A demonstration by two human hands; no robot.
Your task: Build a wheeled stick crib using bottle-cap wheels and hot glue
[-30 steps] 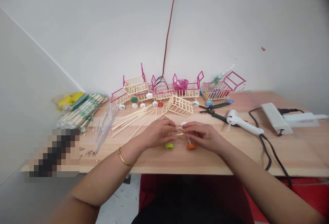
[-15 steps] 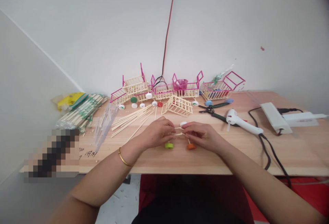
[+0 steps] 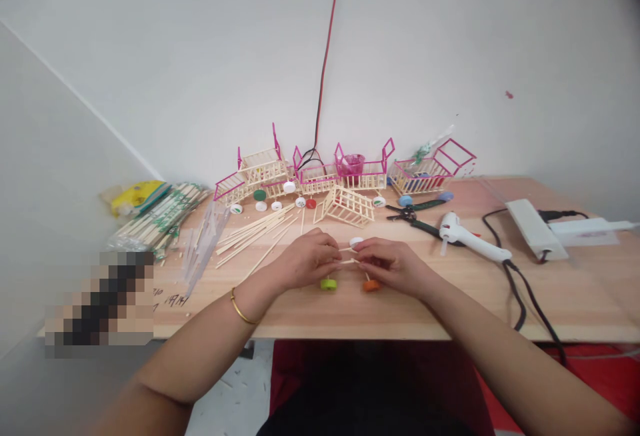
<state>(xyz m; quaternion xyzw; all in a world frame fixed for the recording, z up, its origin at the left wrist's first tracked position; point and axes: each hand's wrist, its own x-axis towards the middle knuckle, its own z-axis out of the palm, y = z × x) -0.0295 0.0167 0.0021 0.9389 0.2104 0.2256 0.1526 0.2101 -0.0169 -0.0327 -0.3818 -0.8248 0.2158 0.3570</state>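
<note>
Near the table's front edge, both hands are closed round a small wheeled frame of thin wooden sticks. My left hand pinches its left side; my right hand pinches its right side. Two short sticks show between the fingertips. At the near side of the frame are a lime-green bottle-cap wheel and an orange bottle-cap wheel. A white cap shows at the far side, by my right fingertips. Much of the frame is hidden behind my fingers.
Small stick carts with magenta trim line the wall, a bare stick frame before them. Loose sticks and clear glue sticks lie left. Pliers, a white glue gun and a power strip lie right.
</note>
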